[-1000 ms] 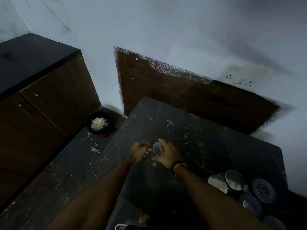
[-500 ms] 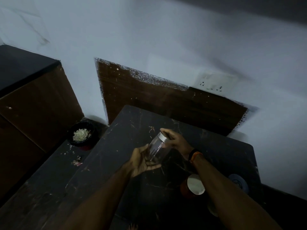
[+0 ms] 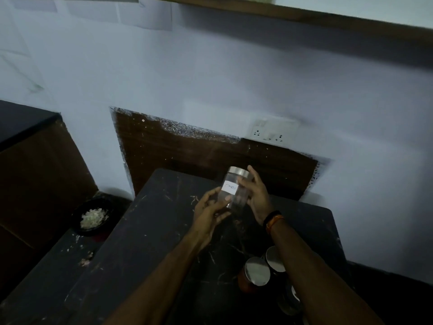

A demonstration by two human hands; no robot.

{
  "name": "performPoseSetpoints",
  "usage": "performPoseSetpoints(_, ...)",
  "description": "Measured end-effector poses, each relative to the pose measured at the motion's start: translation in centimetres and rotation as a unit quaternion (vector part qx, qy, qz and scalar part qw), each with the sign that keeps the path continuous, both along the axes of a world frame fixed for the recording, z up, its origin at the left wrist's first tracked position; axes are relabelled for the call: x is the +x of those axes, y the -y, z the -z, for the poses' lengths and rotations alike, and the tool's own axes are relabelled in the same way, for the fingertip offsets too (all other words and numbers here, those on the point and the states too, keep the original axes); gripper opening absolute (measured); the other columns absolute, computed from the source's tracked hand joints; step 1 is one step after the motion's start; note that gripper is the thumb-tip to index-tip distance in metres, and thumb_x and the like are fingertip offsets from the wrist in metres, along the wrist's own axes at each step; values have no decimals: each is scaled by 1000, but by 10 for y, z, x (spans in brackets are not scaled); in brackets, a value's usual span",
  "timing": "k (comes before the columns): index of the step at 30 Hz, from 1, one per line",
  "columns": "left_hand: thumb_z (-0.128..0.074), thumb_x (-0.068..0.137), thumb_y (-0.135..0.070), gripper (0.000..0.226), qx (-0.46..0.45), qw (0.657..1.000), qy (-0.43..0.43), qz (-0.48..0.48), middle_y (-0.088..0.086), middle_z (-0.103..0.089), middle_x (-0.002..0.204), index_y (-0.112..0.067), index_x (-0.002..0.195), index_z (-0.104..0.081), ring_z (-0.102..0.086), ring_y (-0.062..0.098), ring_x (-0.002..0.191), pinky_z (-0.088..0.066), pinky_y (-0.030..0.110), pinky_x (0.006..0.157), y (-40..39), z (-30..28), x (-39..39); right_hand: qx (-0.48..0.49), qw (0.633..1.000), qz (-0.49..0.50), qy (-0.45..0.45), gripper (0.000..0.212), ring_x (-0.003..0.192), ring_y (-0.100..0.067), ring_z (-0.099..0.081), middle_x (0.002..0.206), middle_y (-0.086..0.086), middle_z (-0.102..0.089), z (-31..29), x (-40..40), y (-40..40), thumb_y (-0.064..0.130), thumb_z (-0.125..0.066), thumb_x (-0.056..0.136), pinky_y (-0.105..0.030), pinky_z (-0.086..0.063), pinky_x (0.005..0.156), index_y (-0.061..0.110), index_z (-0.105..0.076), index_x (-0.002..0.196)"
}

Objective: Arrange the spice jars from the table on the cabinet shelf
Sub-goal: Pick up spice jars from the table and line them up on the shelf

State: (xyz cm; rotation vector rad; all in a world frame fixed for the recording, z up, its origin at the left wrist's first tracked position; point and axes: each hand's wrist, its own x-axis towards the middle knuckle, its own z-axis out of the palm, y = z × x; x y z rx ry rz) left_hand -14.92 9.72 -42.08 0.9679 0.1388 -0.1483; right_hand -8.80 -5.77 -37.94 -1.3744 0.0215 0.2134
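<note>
A clear spice jar (image 3: pixel 234 191) with a silver lid and a white label is held up above the dark table (image 3: pixel 164 231), almost upright. My left hand (image 3: pixel 210 208) cups its bottom and left side. My right hand (image 3: pixel 254 195) grips its right side just under the lid. Other spice jars with silver lids (image 3: pixel 257 271) stand near the table's right front, partly hidden by my right forearm. A brown wooden shelf edge (image 3: pixel 304 14) runs across the top of the view.
A black bowl of pale chopped bits (image 3: pixel 92 216) sits on the lower dark counter at left. A brown cabinet (image 3: pixel 35 179) with a black top stands at far left. A wall socket (image 3: pixel 271 131) and a brown panel lie behind the table.
Both hands lifted the jar off the table and turned it from tilted to nearly upright, label facing me. The view has tipped upward, bringing the shelf edge into sight.
</note>
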Motion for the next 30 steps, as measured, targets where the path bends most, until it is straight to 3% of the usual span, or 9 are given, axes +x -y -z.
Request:
performPoseSetpoints(3,-86,74,-21,64,4,1000,30,6,16,-69,123,-20,131,-58,-66,35,116,-54,52,96,12,-14,6,30,999,12,5,75,111,-22,-67,141,-7,-55,-14,4,5,29,-67,92,-35,-59,80,28,-27,155)
performPoseSetpoints(7,-79,80,-16,56,-10,997,66,33,13,-67,127,-18,132,-59,-64,36,118,-52,53,100,20,-37,16,66,997,21,21,74,114,-31,-64,135,-15,-59,-39,9,15,36,-68,82,-46,-56,89,24,-39,149)
performPoseSetpoints(12,-74,81,-8,67,33,989,120,79,22,-66,125,-18,143,-48,-62,40,119,-50,54,101,24,-71,28,89,994,27,60,62,115,-38,-62,132,-19,-61,-69,12,24,33,-66,79,-54,-51,94,25,-52,139)
performPoseSetpoints(15,-75,80,-7,69,55,983,150,84,19,-68,123,-20,143,-49,-64,36,118,-54,50,98,27,-98,36,109,990,33,88,58,112,-35,-63,129,-17,-64,-95,14,31,32,-65,83,-54,-51,94,23,-53,139)
performPoseSetpoints(18,-76,80,-7,69,75,975,187,98,11,-71,120,-24,142,-50,-67,27,116,-57,41,92,32,-127,47,95,987,25,130,40,105,-26,-68,119,-8,-70,-126,19,39,38,-64,88,-44,-57,85,27,-62,126)
performPoseSetpoints(20,-78,80,-7,68,85,970,206,101,8,-72,117,-29,139,-53,-68,23,114,-58,36,88,35,-147,54,77,985,40,150,49,104,-24,-68,121,-7,-69,-148,21,43,43,-64,87,-41,-57,85,24,-58,132)
performPoseSetpoints(23,-83,75,-12,70,93,963,234,95,14,-70,119,-35,135,-57,-66,26,117,-57,40,91,41,-177,66,55,980,48,186,63,108,-25,-66,131,-11,-63,-182,26,49,47,-64,85,-41,-56,88,20,-51,141)
performPoseSetpoints(26,-85,74,-18,71,105,953,267,97,15,-68,124,-38,135,-57,-66,29,117,-55,46,96,45,-208,77,51,973,48,220,61,114,-27,-62,135,-12,-59,-216,31,56,44,-64,87,-38,-56,86,19,-50,140)
performPoseSetpoints(30,-85,75,-15,72,116,940,303,102,15,-70,120,-36,137,-55,-68,29,114,-54,48,100,47,-246,91,39,963,41,263,57,118,-28,-60,131,-11,-61,-256,37,60,40,-62,90,-46,-52,98,15,-50,139)
